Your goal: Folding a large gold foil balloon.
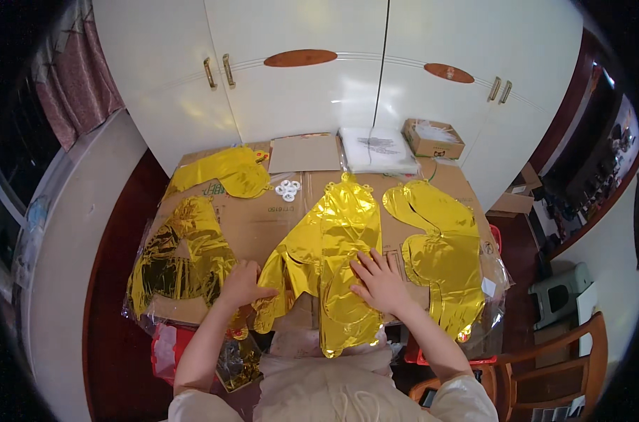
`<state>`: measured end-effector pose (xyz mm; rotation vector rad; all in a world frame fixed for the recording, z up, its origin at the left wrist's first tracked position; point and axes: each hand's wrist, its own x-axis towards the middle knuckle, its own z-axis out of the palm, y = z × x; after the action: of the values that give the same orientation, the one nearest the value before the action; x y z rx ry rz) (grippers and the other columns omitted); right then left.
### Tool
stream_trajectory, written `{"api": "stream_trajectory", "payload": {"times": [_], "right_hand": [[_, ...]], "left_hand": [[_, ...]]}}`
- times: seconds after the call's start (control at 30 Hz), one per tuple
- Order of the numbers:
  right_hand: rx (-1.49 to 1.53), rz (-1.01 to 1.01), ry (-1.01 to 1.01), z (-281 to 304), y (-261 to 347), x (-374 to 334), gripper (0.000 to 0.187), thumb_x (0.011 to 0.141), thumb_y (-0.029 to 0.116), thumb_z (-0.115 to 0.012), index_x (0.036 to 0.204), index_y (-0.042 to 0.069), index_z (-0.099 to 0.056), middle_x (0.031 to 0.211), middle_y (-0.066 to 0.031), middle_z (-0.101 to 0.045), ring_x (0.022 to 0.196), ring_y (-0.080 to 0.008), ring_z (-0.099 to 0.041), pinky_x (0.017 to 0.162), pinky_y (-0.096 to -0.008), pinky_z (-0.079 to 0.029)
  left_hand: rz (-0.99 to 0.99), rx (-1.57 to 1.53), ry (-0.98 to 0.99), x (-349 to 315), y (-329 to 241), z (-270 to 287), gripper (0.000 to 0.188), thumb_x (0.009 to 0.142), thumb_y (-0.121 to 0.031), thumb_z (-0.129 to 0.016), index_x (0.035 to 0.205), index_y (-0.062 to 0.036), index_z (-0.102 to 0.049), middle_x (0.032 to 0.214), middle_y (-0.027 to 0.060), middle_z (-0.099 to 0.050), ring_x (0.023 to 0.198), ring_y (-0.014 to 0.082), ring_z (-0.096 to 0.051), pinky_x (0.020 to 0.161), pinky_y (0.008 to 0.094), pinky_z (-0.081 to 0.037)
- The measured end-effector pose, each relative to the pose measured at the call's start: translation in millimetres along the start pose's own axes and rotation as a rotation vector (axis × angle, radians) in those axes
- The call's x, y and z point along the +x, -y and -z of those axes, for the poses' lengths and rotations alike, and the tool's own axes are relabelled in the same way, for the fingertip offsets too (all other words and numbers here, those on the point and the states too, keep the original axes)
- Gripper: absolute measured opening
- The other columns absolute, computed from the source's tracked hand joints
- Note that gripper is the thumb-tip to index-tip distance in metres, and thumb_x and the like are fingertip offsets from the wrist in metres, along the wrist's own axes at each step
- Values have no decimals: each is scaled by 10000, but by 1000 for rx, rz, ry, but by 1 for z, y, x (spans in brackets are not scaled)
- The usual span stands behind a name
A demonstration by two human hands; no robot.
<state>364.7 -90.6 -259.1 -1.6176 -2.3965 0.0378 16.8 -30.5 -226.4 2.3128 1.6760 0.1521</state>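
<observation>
Resting right hand (381,285), spread and ungripping, on centre foil (349,218), mid-counter (252,228); with left hand (243,285) half-curled at its 8 o'clock edge, grip not discernible. Seemingly unfolded; flattening probably partway, creases remaining. Crowded at 9 by left foil (186,271), at 3 by right foil (446,260). Beyond: rings (287,190) at 11, bag (377,149) at 12, box (435,146) at 1.

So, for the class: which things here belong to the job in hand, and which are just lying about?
In the job:
middle gold foil balloon, under the right hand, left hand at its edge
probably left balloon, right balloon, upper-left balloon
perhaps white rolls, plastic-wrapped white packet

Just lying about, it seems:
grey stool
wooden chair
</observation>
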Motion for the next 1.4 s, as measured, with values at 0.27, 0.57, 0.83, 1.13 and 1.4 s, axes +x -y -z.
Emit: {"api": "stream_trajectory", "payload": {"times": [0.27,0.57,0.83,1.13,1.4], "right_hand": [[6,-22,-9,3,3,0,585,944,468,-505,1415,124,-456,1476,-119,-413,1397,-352,-309,1133,-588,-202],[59,5,-60,7,2,-4,561,946,449,-509,1397,117,-472,1445,-104,-457,1378,-330,-348,1136,-586,-194],[386,-24,-248,6,-3,-2,411,923,280,-582,1279,72,-575,1220,-125,-605,1202,-322,-496,1042,-476,-326],[783,-245,-191,-6,-5,12,392,877,201,-639,1235,53,-578,799,-97,-625,734,-244,-598,728,-381,-454],[489,-223,-197,3,-7,9,362,815,155,-656,1173,128,-610,734,-62,-620,785,-270,-585,761,-404,-423]], "left_hand": [[-48,-478,-57,-2,-8,-2,548,755,-227,-769,1199,-42,-506,971,154,-649,868,306,-646,738,406,-502],[-211,-802,-39,-3,-85,23,613,805,-104,-704,1359,-89,-441,834,33,-586,718,111,-550,632,279,-459],[-293,-758,7,7,-148,-15,519,820,-130,-700,1256,-55,-429,719,67,-538,614,162,-535,597,307,-443],[-449,-896,-51,21,-155,-69,366,828,-142,-707,1092,-41,-475,854,142,-615,784,247,-634,703,348,-492],[-479,-324,-198,44,-98,-13,310,904,-157,-598,1199,-63,-570,1170,130,-624,1085,323,-592,921,424,-462]]}}
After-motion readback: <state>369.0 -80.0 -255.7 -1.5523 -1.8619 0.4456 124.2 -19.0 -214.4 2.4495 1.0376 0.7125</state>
